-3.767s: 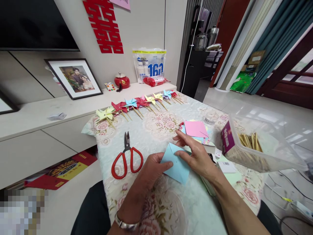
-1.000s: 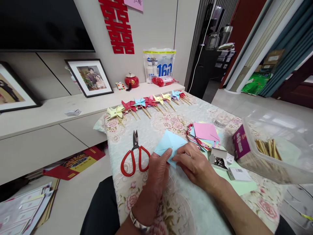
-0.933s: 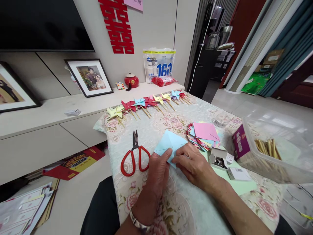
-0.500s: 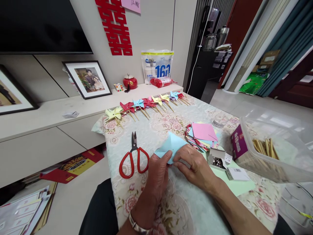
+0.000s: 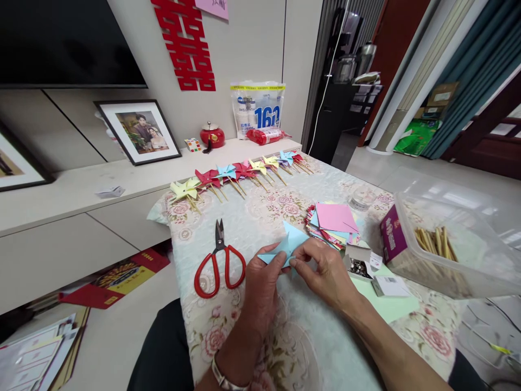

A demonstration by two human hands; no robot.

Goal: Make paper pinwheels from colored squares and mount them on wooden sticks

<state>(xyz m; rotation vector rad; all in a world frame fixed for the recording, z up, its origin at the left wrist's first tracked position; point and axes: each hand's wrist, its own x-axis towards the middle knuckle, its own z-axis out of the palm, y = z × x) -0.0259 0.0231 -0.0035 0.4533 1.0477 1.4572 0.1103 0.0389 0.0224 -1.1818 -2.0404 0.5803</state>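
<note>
We pinch the light blue paper square (image 5: 287, 247) between both hands: our left hand (image 5: 262, 282) grips its near edge, our right hand (image 5: 325, 271) nips the lower corner at 3 o'clock, lifted just above the floral tablecloth (image 5: 285, 347). We judge this the folding step of a pinwheel; next calls for bringing corners to centre. Outward, red scissors (image 5: 220, 266) lie at 9 o'clock, coloured paper stack (image 5: 334, 222) at 1 o'clock. The far bag (image 5: 257, 108) reads "160".
</note>
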